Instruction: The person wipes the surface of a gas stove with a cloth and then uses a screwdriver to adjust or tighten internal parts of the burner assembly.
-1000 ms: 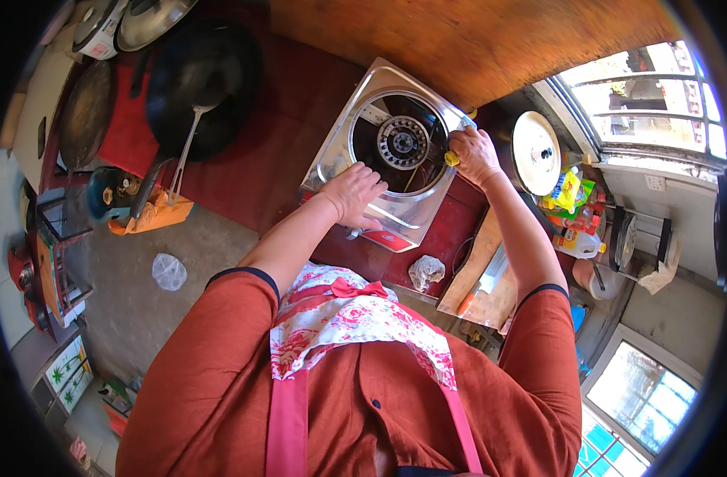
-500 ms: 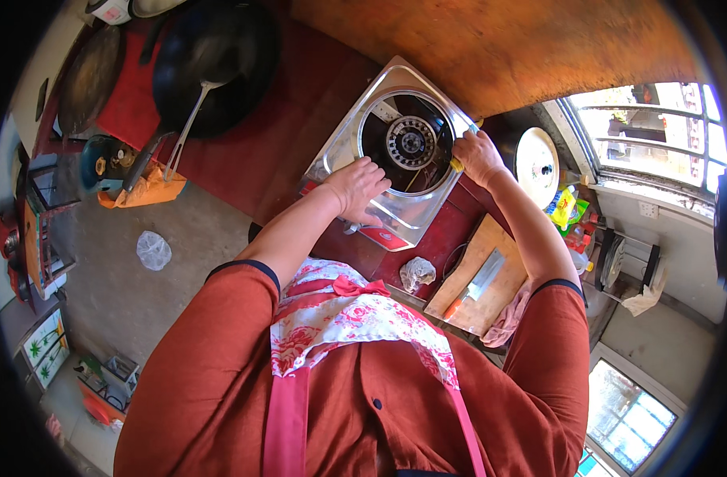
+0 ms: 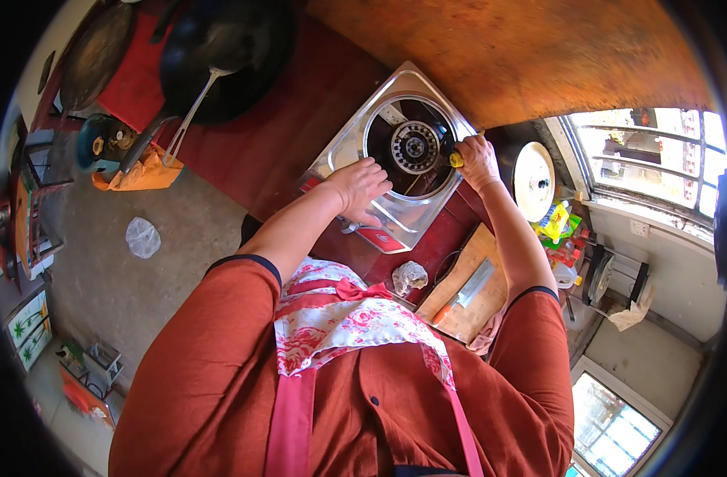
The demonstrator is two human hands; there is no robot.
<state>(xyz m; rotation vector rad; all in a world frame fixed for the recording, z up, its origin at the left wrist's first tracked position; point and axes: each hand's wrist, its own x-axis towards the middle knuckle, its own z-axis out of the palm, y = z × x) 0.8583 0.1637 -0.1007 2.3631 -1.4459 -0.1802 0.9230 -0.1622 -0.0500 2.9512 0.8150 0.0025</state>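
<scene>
A silver gas stove (image 3: pixel 395 226) with a round opening stands on the dark red counter. Inside the opening sits a ring-shaped burner (image 3: pixel 415 148). My left hand (image 3: pixel 359 189) lies on the stove's metal top, left of the opening, its fingers stretched out and the thumb apart. At the opening's right rim, my right hand (image 3: pixel 479 162) is closed around a small yellow-and-black tool (image 3: pixel 456 160). Its yellow end sticks out toward the burner; the rest is mostly hidden by my fingers, so its kind is unclear.
A cleaver (image 3: pixel 468 291) lies on a wooden cutting board (image 3: pixel 447 280), with a crumpled plastic bag (image 3: pixel 409 277) beside it. Back left is a black wok (image 3: pixel 220 71) holding a metal spatula (image 3: pixel 193 111). A white lid (image 3: pixel 533 182) stands near the window.
My right hand has turned at the stove's rim, and more of the yellow-and-black tool shows over the opening. My left hand stays on the metal top. The whole view has shifted slightly.
</scene>
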